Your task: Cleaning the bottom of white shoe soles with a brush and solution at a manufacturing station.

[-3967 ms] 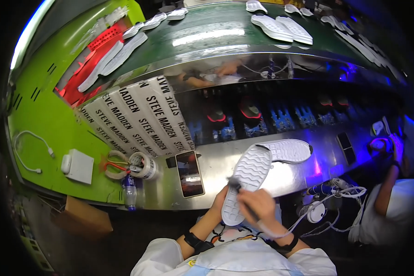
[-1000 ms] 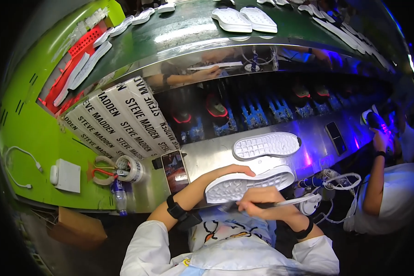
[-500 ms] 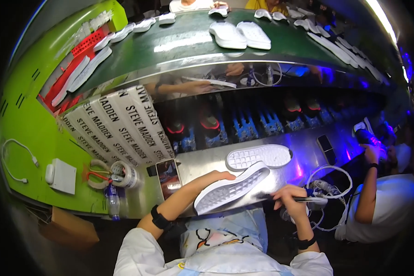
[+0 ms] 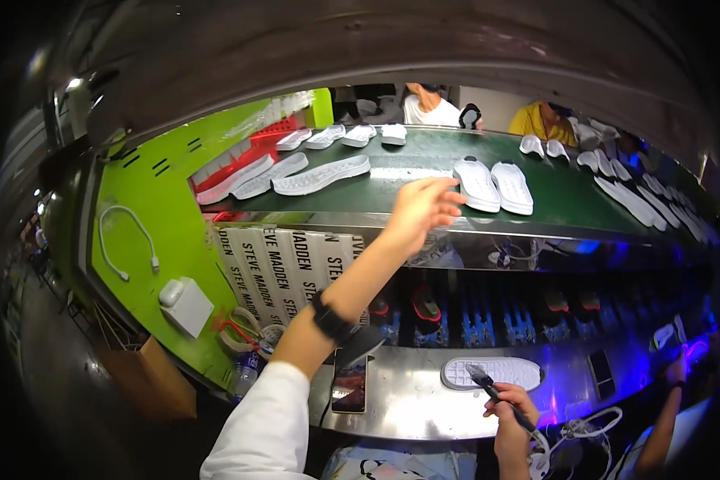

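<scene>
While left hand (image 4: 420,210) hovers spread above green belt (image 4: 408,188) | right hand (image 4: 510,416) pinches brush (image 4: 488,384) | white sole (image 4: 492,373) likely light, bendy; grasp at edges

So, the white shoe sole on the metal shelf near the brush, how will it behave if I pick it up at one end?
The white sole is thin and flat, so it probably bends a little and weighs little. It lies tread up on smooth steel, so a push would likely slide it. It should not roll. The right hand holds a brush at its edge.
</scene>
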A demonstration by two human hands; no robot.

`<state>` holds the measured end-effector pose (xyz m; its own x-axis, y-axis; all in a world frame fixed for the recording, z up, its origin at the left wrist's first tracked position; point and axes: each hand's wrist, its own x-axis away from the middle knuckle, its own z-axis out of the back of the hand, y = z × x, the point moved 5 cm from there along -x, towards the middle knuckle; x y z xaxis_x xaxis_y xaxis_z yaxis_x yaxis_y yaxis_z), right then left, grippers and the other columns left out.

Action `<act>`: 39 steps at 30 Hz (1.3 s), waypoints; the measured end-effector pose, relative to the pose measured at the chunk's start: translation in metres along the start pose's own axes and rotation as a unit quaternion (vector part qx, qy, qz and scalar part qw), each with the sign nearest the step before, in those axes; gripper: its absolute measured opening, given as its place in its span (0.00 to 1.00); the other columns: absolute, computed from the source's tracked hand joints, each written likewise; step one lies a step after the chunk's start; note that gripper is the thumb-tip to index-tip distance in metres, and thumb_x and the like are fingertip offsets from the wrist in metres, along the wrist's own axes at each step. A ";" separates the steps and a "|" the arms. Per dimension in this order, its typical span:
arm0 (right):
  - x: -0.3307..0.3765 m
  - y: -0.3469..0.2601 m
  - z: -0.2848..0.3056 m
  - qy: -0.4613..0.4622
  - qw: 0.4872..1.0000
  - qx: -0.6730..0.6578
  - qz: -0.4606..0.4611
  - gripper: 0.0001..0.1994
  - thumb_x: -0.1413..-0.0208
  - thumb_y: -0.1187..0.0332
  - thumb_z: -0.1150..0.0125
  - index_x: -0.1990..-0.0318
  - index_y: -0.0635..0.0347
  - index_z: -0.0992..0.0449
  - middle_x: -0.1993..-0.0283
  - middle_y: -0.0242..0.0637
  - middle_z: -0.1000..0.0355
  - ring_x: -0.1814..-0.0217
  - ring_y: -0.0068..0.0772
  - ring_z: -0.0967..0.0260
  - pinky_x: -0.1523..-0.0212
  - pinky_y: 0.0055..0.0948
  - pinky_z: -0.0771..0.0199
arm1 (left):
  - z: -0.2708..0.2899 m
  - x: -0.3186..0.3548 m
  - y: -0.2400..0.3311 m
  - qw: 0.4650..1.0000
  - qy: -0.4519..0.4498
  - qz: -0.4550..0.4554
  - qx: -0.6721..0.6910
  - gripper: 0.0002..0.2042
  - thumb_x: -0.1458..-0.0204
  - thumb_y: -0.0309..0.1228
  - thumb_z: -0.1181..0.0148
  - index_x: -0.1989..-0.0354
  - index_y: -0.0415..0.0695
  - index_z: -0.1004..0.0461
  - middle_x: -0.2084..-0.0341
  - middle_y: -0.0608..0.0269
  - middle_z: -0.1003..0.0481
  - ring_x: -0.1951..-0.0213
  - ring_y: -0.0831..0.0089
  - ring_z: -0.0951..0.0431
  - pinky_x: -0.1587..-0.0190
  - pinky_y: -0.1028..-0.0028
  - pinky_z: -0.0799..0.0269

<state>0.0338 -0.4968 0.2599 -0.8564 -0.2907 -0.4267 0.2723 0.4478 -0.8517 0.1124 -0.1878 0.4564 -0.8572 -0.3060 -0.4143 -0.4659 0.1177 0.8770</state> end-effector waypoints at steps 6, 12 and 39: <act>0.013 0.019 0.020 0.046 0.999 -0.024 -0.007 0.12 0.54 0.82 0.45 0.59 0.68 0.29 0.53 0.50 0.30 0.67 0.33 0.28 0.69 0.27 0.24 | 0.035 -0.132 -0.055 0.653 0.218 -0.063 -0.722 0.27 0.50 0.50 0.45 0.57 0.32 0.28 0.65 0.43 0.24 0.63 0.51 0.22 0.58 0.54 0.29; 0.026 0.015 0.063 -0.069 0.938 0.317 -0.122 0.12 0.42 0.66 0.43 0.52 0.55 0.26 0.53 0.44 0.29 0.48 0.40 0.33 0.39 0.39 0.39 | 0.016 -0.117 -0.042 0.983 0.090 0.087 -0.134 0.21 0.55 0.25 0.43 0.51 0.32 0.34 0.67 0.52 0.26 0.58 0.64 0.25 0.64 0.67 0.26; 0.051 0.036 -0.074 -0.288 0.925 0.245 0.029 0.09 0.52 0.79 0.39 0.61 0.66 0.22 0.58 0.42 0.23 0.58 0.29 0.25 0.56 0.25 0.27 | -0.005 0.289 -0.245 0.780 -0.092 0.290 0.547 0.29 0.40 0.53 0.65 0.40 0.42 0.41 0.55 0.46 0.28 0.59 0.52 0.23 0.59 0.57 0.23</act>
<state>-0.0321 -0.4332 0.2297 -0.4965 -0.7444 -0.4465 0.5969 0.0807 -0.7983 -0.0205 -0.3096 0.1231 -0.9634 0.2274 -0.1422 0.1895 0.9523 0.2391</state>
